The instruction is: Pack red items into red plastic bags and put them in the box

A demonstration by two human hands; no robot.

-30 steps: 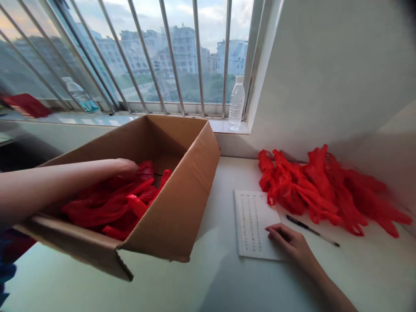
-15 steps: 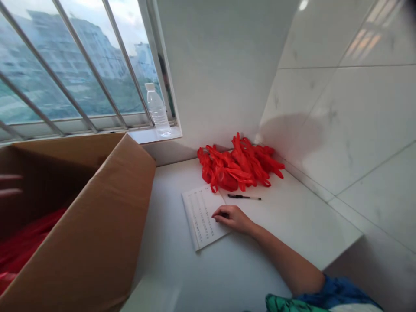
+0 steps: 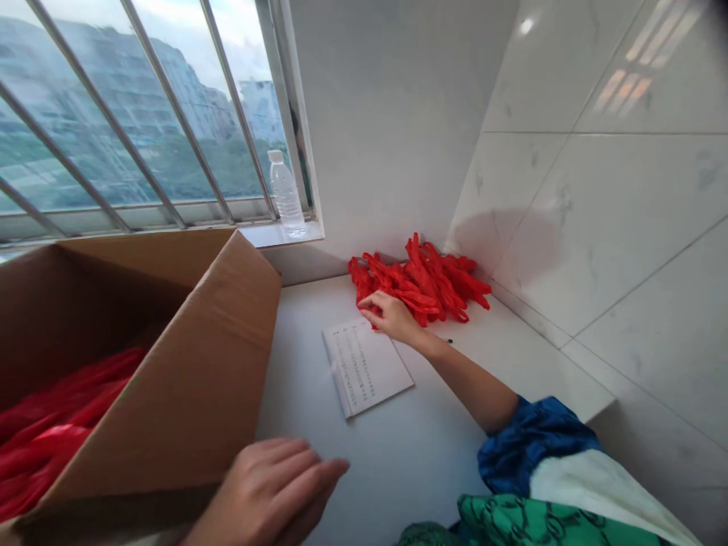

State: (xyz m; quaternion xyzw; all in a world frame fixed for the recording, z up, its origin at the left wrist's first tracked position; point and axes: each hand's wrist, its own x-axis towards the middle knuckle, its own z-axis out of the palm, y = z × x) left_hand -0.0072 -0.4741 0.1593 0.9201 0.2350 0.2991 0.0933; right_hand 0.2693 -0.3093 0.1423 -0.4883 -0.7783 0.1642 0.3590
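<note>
On the white table lies a pile of red plastic bags with knotted or looped ends. My right hand is at the pile's near left side, above the top of an open notebook with handwritten rows. Its thumb and fingers are bent and look apart, with nothing plainly gripped. A dark pen is mostly covered by my right forearm. Low in the view, my left hand hovers beside the cardboard box, fingers stretched to the right and nothing visible in it.
More red bags lie inside the tall open box on the left. A clear bottle stands on the sill of a barred window. Tiled wall bounds the table at the right.
My left hand has come out from over the box and moved right to the table's near side. My right hand has gone from the notebook page up to the red bags.
</note>
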